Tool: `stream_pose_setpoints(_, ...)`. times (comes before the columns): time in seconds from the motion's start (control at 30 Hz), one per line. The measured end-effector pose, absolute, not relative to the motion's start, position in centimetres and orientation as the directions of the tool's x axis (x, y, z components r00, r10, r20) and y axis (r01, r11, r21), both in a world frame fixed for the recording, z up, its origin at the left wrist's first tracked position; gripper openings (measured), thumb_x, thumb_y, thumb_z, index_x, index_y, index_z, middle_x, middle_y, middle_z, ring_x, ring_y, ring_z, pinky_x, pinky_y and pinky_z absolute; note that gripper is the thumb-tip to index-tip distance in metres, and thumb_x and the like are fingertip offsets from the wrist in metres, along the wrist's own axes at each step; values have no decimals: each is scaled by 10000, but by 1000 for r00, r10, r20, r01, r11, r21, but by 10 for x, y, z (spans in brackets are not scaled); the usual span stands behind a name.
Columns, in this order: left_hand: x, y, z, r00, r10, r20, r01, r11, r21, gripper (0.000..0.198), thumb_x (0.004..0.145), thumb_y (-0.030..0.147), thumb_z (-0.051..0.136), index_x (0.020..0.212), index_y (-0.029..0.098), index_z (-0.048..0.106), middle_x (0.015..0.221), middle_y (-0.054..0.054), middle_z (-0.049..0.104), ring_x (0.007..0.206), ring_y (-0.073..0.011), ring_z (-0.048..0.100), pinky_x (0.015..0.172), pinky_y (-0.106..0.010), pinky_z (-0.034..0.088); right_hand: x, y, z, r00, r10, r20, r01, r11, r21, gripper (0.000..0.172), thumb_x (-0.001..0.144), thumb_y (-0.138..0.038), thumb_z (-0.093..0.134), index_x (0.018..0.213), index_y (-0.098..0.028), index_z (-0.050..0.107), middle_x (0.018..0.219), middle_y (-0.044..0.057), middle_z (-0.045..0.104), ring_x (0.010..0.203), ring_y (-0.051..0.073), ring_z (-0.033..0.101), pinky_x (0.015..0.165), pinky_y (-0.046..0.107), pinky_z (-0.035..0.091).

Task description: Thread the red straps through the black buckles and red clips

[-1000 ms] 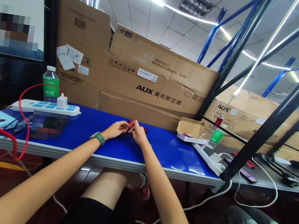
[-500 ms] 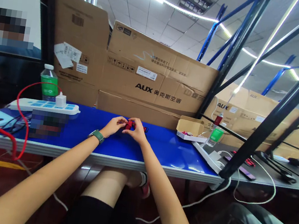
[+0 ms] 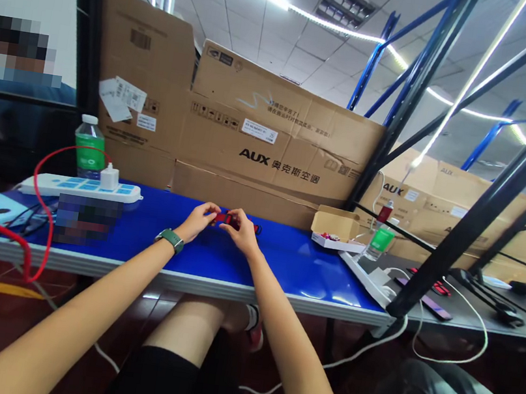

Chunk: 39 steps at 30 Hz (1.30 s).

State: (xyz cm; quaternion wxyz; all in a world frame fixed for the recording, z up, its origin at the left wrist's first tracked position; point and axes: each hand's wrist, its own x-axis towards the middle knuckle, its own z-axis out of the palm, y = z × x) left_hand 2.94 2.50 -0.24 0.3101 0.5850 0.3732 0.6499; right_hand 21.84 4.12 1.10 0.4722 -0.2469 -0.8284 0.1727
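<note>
Over the middle of the blue tabletop (image 3: pixel 283 262), my two hands meet at a small red and black object (image 3: pixel 223 217), too small to name. My left hand (image 3: pixel 200 219), with a green-strapped watch (image 3: pixel 169 240) on the wrist, pinches its left end between thumb and fingers. From the other side, my right hand (image 3: pixel 241 230) grips it with thumb and fingers curled. Part of the object shows between the hands, and a dark bit sticks out just right of my right hand's fingers. My palms hide the rest.
An open small box (image 3: pixel 336 234) with red pieces stands right. A white power strip (image 3: pixel 83 189), a bottle (image 3: pixel 90 148) and a red cable (image 3: pixel 37 189) lie left. Cardboard (image 3: pixel 276 140) walls the back. A black metal post (image 3: pixel 469 208) rises at right, past another bottle (image 3: pixel 381 240).
My left hand has moved slightly left and away from my right, so more of the red object shows between them. The whole view has shifted slightly.
</note>
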Motion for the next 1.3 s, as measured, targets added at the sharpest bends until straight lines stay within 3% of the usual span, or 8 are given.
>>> stream_pose_setpoints(0.1, 24, 28, -6, -139, 854, 501, 123, -487, 865, 207, 727, 281, 588, 890, 164, 634, 788, -9, 632, 578, -133, 544, 592, -277, 455, 221, 49, 7, -462, 590, 662, 330, 808, -489, 343, 831, -348, 728, 1126, -200, 636, 1019, 33, 705, 920, 177, 637, 864, 286, 479)
stream_pose_setpoints(0.2, 18, 29, -9, -178, 854, 489, 406, -389, 827, 193, 721, 213, 534, 838, 171, 681, 781, -35, 674, 635, -177, 591, 660, -313, 483, 223, 53, 2, -497, 646, 579, 421, 763, -490, 405, 817, -243, 739, 1202, -192, 624, 1046, 52, 712, 964, 187, 654, 913, 306, 481)
stream_pose_setpoints(0.3, 16, 25, -9, -125, 832, 541, 709, -306, 635, 235, 725, 190, 562, 864, 188, 752, 886, -69, 733, 853, -241, 655, 825, -352, 488, 224, 55, -4, -530, 677, 511, 475, 736, -483, 392, 816, -171, 729, 1194, -179, 627, 1028, 55, 718, 965, 189, 670, 913, 310, 492)
stream_pose_setpoints(0.4, 18, 18, -6, 72, 858, 509, 821, -340, 458, 333, 780, 302, 637, 1084, 263, 766, 1108, -57, 749, 1042, -277, 651, 903, -375, 456, 224, 56, -7, -571, 667, 479, 494, 745, -448, 276, 811, -145, 738, 1078, -172, 672, 1027, 67, 727, 983, 201, 676, 911, 313, 497)
stream_pose_setpoints(0.7, 18, 4, 3, 275, 854, 442, 867, -418, 270, 308, 840, 515, 664, 1058, 332, 781, 1085, -24, 763, 1070, -271, 649, 888, -355, 373, 227, 55, -3, -616, 653, 440, 471, 753, -459, 112, 847, -111, 703, 946, -157, 725, 947, 59, 753, 902, 176, 690, 862, 274, 498)
stream_pose_setpoints(0.97, 22, -8, 13, 330, 825, 459, 899, -423, 112, 277, 900, 403, 558, 875, 264, 796, 1020, -66, 739, 998, -268, 641, 853, -362, 395, 231, 58, -1, -633, 662, 401, 518, 747, -416, 161, 799, -34, 703, 896, -158, 736, 898, 48, 753, 877, 172, 684, 845, 262, 493)
stream_pose_setpoints(1.13, 19, -4, 8, 343, 796, 498, 836, -501, 225, 340, 807, 537, 678, 976, 259, 775, 1097, -72, 715, 1001, -262, 642, 869, -335, 433, 234, 57, -2, -605, 667, 434, 486, 741, -463, 170, 797, -115, 751, 952, -185, 745, 922, 32, 752, 903, 177, 689, 868, 278, 498)
stream_pose_setpoints(1.3, 16, 3, 2, 357, 776, 520, 773, -558, 301, 336, 823, 453, 683, 1113, 295, 750, 1182, -68, 694, 1021, -253, 646, 892, -327, 432, 232, 47, 6, -634, 654, 413, 530, 756, -383, 154, 850, -214, 733, 1001, -241, 747, 1034, 32, 741, 1058, 215, 637, 960, 359, 462)
